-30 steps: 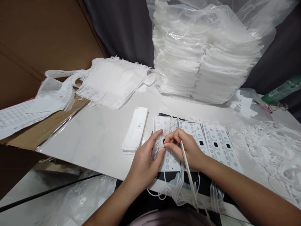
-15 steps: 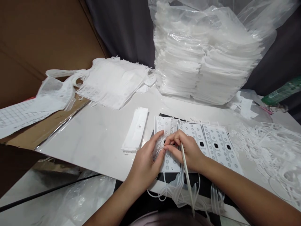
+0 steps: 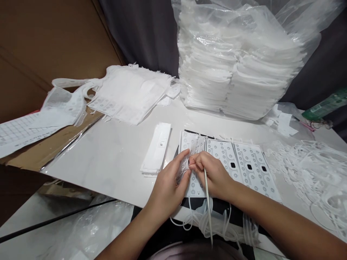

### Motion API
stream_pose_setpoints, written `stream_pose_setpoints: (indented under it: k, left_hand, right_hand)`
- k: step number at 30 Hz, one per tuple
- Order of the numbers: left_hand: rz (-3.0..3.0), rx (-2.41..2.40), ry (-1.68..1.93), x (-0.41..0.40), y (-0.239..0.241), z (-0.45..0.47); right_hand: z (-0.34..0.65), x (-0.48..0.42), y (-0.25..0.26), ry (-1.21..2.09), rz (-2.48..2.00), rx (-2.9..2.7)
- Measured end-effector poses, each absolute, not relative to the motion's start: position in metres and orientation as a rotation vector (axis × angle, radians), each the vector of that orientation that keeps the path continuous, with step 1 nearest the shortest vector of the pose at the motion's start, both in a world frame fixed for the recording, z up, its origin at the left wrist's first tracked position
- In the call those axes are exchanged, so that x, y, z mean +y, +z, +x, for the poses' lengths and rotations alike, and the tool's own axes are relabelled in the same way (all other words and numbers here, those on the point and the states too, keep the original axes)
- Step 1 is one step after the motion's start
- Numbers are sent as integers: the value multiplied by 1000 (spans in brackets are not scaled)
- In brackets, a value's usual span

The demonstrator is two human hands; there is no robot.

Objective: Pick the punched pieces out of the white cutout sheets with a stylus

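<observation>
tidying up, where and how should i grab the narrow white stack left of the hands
Perhaps grip the white stack by both long edges, midway along, left hand from above: it lies flat and narrow, with tabletop beside both edges.

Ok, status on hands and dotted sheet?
Left hand touching sheet. Right hand pinched near its middle, thin strip hanging from the grip. Both hands hide part of it; loose cords below.
</observation>
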State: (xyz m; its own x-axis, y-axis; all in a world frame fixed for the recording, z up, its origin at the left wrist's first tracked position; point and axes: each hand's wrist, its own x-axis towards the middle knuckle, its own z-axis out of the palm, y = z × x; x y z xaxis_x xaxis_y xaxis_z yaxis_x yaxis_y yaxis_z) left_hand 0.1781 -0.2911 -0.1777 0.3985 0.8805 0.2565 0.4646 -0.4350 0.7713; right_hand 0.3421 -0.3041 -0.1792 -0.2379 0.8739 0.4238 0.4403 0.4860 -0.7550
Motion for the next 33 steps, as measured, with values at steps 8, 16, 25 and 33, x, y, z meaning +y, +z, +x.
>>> stream_pose_setpoints:
  k: [8, 16, 25, 33]
  left_hand:
    - [2059, 1144, 906, -291, -177, 179]
    - [1990, 1167, 863, -292, -173, 180]
    - [2002, 1172, 865, -290, -175, 179]
    - [2006, 1159, 881, -288, -176, 179]
  right_hand:
    - [337, -305, -181, 586, -1126, -1908]
    - [336, -306, -178, 610, -1124, -1898]
    - [337, -307, -176, 762, -1133, -1841]
    - [343, -308, -175, 933, -1109, -1619]
